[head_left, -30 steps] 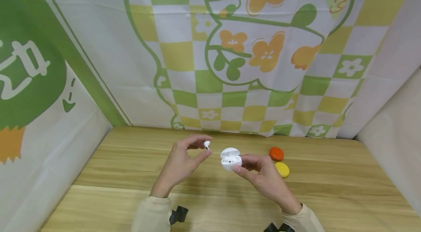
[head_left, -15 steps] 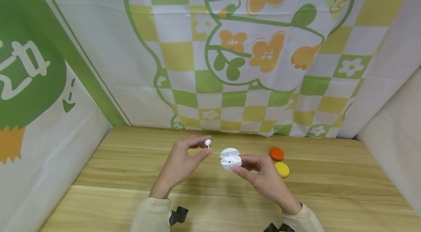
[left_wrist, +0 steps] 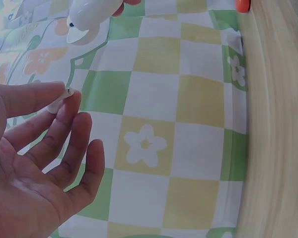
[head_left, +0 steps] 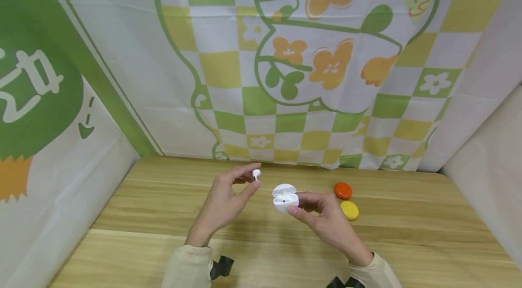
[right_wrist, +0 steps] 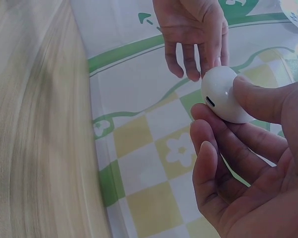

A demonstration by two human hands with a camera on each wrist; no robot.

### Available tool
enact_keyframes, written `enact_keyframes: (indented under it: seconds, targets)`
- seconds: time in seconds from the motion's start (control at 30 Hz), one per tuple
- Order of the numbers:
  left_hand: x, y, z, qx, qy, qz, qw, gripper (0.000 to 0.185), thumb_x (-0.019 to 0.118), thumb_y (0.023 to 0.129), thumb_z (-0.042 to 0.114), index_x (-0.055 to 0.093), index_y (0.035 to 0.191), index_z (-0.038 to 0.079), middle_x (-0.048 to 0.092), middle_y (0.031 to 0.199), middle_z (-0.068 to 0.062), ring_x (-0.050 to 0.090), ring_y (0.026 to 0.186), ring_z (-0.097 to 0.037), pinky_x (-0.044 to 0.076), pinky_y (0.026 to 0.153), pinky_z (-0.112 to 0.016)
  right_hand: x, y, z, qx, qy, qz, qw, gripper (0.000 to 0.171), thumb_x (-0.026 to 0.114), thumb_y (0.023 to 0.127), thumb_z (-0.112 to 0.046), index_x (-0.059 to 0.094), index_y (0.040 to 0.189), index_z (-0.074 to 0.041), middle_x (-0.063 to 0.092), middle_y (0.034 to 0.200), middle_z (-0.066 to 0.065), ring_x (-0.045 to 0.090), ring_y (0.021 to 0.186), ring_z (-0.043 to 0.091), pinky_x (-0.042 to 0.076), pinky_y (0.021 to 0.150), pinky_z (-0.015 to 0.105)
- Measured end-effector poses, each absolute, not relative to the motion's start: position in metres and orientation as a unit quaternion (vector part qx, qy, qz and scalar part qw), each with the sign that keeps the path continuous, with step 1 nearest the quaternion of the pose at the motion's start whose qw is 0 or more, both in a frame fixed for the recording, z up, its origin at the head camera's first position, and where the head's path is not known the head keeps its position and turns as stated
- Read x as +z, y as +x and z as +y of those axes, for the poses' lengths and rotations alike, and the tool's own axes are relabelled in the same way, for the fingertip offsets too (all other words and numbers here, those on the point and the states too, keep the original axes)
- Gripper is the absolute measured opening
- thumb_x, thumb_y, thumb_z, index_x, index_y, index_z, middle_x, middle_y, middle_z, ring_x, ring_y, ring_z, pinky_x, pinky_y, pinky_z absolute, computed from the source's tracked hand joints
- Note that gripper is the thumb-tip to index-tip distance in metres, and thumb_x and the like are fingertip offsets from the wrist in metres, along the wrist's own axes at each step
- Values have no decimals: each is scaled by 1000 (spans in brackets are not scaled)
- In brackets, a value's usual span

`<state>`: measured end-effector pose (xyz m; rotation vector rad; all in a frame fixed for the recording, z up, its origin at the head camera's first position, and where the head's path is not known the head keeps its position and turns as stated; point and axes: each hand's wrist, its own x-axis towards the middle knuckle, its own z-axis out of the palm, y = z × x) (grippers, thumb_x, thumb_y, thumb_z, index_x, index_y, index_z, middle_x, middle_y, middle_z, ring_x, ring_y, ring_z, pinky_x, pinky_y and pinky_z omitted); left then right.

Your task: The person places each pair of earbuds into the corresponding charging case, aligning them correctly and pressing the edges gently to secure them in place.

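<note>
Backdrop: we see a green, yellow and white checked cloth with orange flowers [head_left: 310,65] hanging behind the light wooden table [head_left: 134,215], its lower edge meeting the table's far edge.
Table: it lies under both hands, and its grain runs side to side in the head view.
Left hand: our left hand [head_left: 223,202] is raised above the table, left of the open white earbud case [head_left: 285,197]. Its thumb and forefinger pinch a small white earbud [head_left: 256,173]; the other fingers are loosely spread and hold nothing.
Right hand: our right hand [head_left: 326,220] is also raised above the table, right of the case. Thumb and fingers are curled round the case's lower shell.
Case: we find it between the two hands, off the table, lid tipped up and back. In the right wrist view the thumb [right_wrist: 260,96] presses one side of the rounded shell [right_wrist: 221,94] and the fingertips [right_wrist: 203,129] close in from beneath.
Earbud: it sits at the left fingertips, just up and left of the case and apart from it. In the left wrist view only a sliver of it [left_wrist: 59,101] shows between thumb and forefinger [left_wrist: 64,106].
Orange disc: a small round orange disc [head_left: 343,191] lies on the table right of the case, beyond the right hand.
Yellow disc: a small round yellow disc [head_left: 350,210] lies just nearer than the orange one; we cannot tell whether they touch.
</note>
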<state>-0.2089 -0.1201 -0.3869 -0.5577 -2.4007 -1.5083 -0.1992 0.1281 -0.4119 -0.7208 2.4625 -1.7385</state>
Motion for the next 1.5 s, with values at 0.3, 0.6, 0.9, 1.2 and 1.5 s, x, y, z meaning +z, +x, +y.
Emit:
enact_keyframes:
  seconds: [0.3, 0.6, 0.9, 1.2, 1.5]
  targets:
    - [-385, -207, -118, -535, -167, -819, 123, 26, 76, 91, 10, 69, 116, 10, 70, 95, 1, 67, 101, -23, 49, 98, -52, -412, -199, 128, -565, -237, 790, 21, 23, 74, 94, -16, 75, 114, -4, 76, 102, 4, 70, 85, 17, 57, 74, 30]
    - [-377, -198, -112, -591, -192, -775, 117, 26, 81, 88, 13, 73, 112, 12, 71, 96, 4, 66, 100, -19, 48, 97, -52, -412, -199, 126, -567, -247, 785, 13, 22, 74, 94, -14, 76, 113, -4, 76, 102, 5, 71, 85, 16, 57, 74, 29]
    - [-383, -196, -94, -568, -261, -771, 121, 25, 85, 84, 20, 76, 107, 18, 71, 99, 11, 63, 99, -13, 48, 92, -41, -414, -198, 125, -572, -262, 777, 14, 21, 73, 95, -13, 75, 114, -5, 76, 103, 4, 70, 86, 18, 58, 75, 31]
    - [-387, -198, -89, -518, -308, -781, 164, 26, 86, 81, 16, 76, 105, 14, 68, 103, 10, 60, 103, -13, 50, 92, -39, -413, -197, 125, -567, -261, 781, 16, 19, 73, 95, -15, 76, 112, -7, 76, 103, 3, 70, 85, 18, 57, 74, 31]
    - [-388, -198, -87, -490, -300, -803, 158, 24, 85, 84, 18, 78, 106, 14, 64, 103, 11, 55, 105, -12, 48, 88, -37, -413, -197, 125, -563, -254, 786, 26, 20, 73, 96, -17, 76, 113, -7, 76, 103, 3, 69, 85, 18, 56, 74, 31]
